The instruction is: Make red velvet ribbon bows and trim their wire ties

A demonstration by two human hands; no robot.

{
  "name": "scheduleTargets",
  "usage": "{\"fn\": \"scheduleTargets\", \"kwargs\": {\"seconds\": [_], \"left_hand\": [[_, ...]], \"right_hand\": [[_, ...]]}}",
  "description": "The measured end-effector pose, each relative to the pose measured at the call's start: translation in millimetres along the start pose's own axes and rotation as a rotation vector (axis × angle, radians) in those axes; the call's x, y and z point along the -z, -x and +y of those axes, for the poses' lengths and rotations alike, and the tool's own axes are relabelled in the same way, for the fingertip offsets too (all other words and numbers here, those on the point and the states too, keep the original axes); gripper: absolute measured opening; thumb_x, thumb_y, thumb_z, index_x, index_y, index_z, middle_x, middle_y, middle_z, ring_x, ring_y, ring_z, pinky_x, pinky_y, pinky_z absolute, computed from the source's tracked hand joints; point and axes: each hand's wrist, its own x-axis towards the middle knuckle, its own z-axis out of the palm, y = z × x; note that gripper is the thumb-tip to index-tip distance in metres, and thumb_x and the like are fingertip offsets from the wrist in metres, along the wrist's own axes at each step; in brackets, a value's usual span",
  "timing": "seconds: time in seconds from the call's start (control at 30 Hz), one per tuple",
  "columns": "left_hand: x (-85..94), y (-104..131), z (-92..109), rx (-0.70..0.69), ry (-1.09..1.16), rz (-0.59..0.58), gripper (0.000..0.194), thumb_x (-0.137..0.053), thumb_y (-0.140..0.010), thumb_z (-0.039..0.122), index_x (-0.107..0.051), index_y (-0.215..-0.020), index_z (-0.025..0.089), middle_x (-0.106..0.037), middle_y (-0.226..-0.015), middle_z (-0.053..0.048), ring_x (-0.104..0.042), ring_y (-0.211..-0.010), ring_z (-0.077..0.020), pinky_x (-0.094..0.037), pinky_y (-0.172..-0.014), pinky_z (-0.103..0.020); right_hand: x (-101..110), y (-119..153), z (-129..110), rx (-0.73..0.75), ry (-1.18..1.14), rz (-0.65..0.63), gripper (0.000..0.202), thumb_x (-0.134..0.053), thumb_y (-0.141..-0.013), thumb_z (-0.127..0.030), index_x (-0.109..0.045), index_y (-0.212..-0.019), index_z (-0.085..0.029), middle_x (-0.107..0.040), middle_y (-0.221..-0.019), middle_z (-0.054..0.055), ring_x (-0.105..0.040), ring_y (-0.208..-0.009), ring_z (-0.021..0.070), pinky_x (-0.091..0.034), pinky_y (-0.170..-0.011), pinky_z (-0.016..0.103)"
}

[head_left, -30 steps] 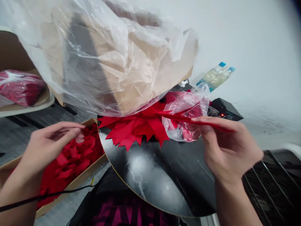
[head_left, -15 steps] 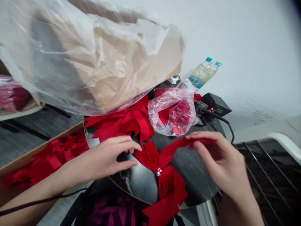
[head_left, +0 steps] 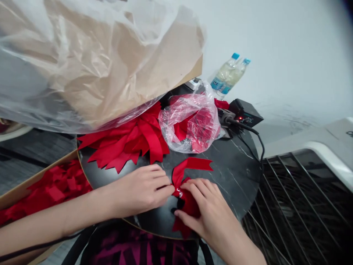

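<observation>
A red ribbon bow (head_left: 191,203) with a small silvery piece (head_left: 179,193) at its middle lies at the near part of the round black table (head_left: 228,173). My left hand (head_left: 147,187) pinches the bow's left side close to the centre, its fingers closed together. From the right, my right hand (head_left: 205,206) curls over the bow, fingertips by the silvery piece and thumb lower down. One ribbon tail points away and bends right, ending in a notched tip. Another tail hangs toward the table's near edge. Part of the bow is hidden under my hands.
Behind lie a pile of red ribbons (head_left: 129,141) and a clear plastic bag (head_left: 190,125) with red material. A plastic-covered cardboard box (head_left: 110,73) stands back left. Two bottles (head_left: 227,77) and a black device (head_left: 245,112) with a cable stand back right. A carton of red pieces (head_left: 60,184) sits left.
My right hand has let go of the upper ribbon tail and come down onto the bow. My left hand has moved right and closed on it. The view has shifted slightly.
</observation>
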Motion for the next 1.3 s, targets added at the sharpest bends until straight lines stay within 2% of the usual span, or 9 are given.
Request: {"fn": "scheduleTargets", "kwargs": {"seconds": [0.1, 0.27, 0.37, 0.47, 0.6, 0.77, 0.9, 1.07, 1.3], "left_hand": [[21.9, -10, 6, 0.267, 0.296, 0.04, 0.02, -0.057, -0.102, 0.023, -0.074, -0.113, 0.022, -0.079, -0.095, -0.003, -0.072, -0.082, -0.0148, -0.054, -0.074, -0.024], [59.2, -30, 6, 0.587, 0.735, -0.2, 0.029, -0.086, -0.08, 0.037, -0.081, -0.107, 0.028, -0.081, -0.1, 0.0, -0.076, -0.088, -0.0186, -0.059, -0.076, -0.024], [58.0, -36, -2, 0.761, 1.128, -0.331, 0.012, -0.078, -0.086, 0.031, -0.078, -0.095, 0.023, -0.079, -0.082, 0.0, -0.076, -0.077, -0.0181, -0.06, -0.067, -0.025], [44.2, -39, -11, 0.87, 1.417, -0.446, 0.021, -0.082, -0.083, 0.036, -0.072, -0.095, 0.021, -0.075, -0.073, 0.0, -0.073, -0.064, -0.0182, -0.056, -0.053, -0.025], [26.4, -43, -9, 0.741, 0.917, -0.416, 0.02, -0.076, -0.088, 0.04, -0.072, -0.096, 0.022, -0.077, -0.082, -0.002, -0.075, -0.076, -0.0212, -0.057, -0.066, -0.029], [22.4, -54, 0, 0.333, -0.067, -0.235, 0.051, -0.08, -0.084, 0.052, -0.072, -0.12, 0.016, -0.075, -0.111, -0.016, -0.069, -0.111, -0.0409, -0.057, -0.091, -0.055], [33.1, -77, -33, 0.218, -0.179, -0.047, 0.027, -0.057, -0.102, 0.029, -0.071, -0.116, 0.012, -0.074, -0.111, -0.014, -0.07, -0.106, -0.0302, -0.056, -0.096, -0.048], [26.9, -88, -88, 0.247, -0.279, -0.058, 0.027, -0.045, -0.105, 0.017, -0.071, -0.112, 0.013, -0.078, -0.095, -0.007, -0.074, -0.089, -0.0205, -0.044, -0.118, -0.047], [10.1, -76, -95, 0.396, -0.291, 0.01, 0.02, -0.065, -0.097, 0.019, -0.072, -0.114, 0.011, -0.076, -0.094, -0.01, -0.073, -0.093, -0.03, -0.056, -0.099, -0.05]], "right_hand": [[21, 2, 3, -0.059, -0.249, -0.08, 0.026, -0.063, -0.1, -0.027, -0.064, -0.126, -0.031, -0.074, -0.113, 0.001, -0.07, -0.1, 0.0211, -0.057, -0.088, 0.036], [67, -13, 10, -0.065, -0.443, -0.255, 0.019, -0.064, -0.1, -0.043, -0.072, -0.113, -0.032, -0.076, -0.086, -0.006, -0.066, -0.066, 0.0107, -0.05, -0.06, 0.021], [82, -41, 24, -0.05, -0.361, 0.018, 0.021, -0.066, -0.098, -0.045, -0.076, -0.107, -0.029, -0.079, -0.096, -0.003, -0.073, -0.08, 0.0137, -0.054, -0.068, 0.021], [81, -84, 42, -0.05, -0.288, 0.293, 0.024, -0.063, -0.101, -0.042, -0.075, -0.11, -0.024, -0.079, -0.091, 0.001, -0.072, -0.071, 0.014, -0.055, -0.067, 0.024], [56, -138, 57, 0.03, -0.03, 0.156, 0.02, -0.066, -0.098, -0.027, -0.074, -0.115, -0.021, -0.079, -0.102, 0.004, -0.074, -0.084, 0.0168, -0.056, -0.082, 0.028], [23, -162, 56, -0.038, 0.098, 0.171, 0.04, -0.059, -0.102, -0.047, -0.069, -0.128, -0.018, -0.074, -0.111, 0.014, -0.072, -0.1, 0.0274, -0.054, -0.09, 0.039], [15, -165, 58, -0.022, 0.129, 0.157, 0.045, -0.053, -0.105, -0.043, -0.061, -0.145, -0.023, -0.071, -0.113, 0.013, -0.072, -0.092, 0.0292, -0.055, -0.081, 0.041], [12, -168, 71, 0.039, 0.079, 0.17, 0.031, -0.055, -0.105, -0.035, -0.075, -0.126, -0.024, -0.068, -0.106, 0.01, -0.07, -0.09, 0.0247, -0.055, -0.081, 0.037], [10, -165, 81, 0.103, -0.191, 0.32, 0.022, -0.061, -0.097, -0.014, -0.079, -0.109, -0.02, -0.072, -0.118, 0.007, -0.071, -0.096, 0.0179, -0.057, -0.089, 0.031]]}}
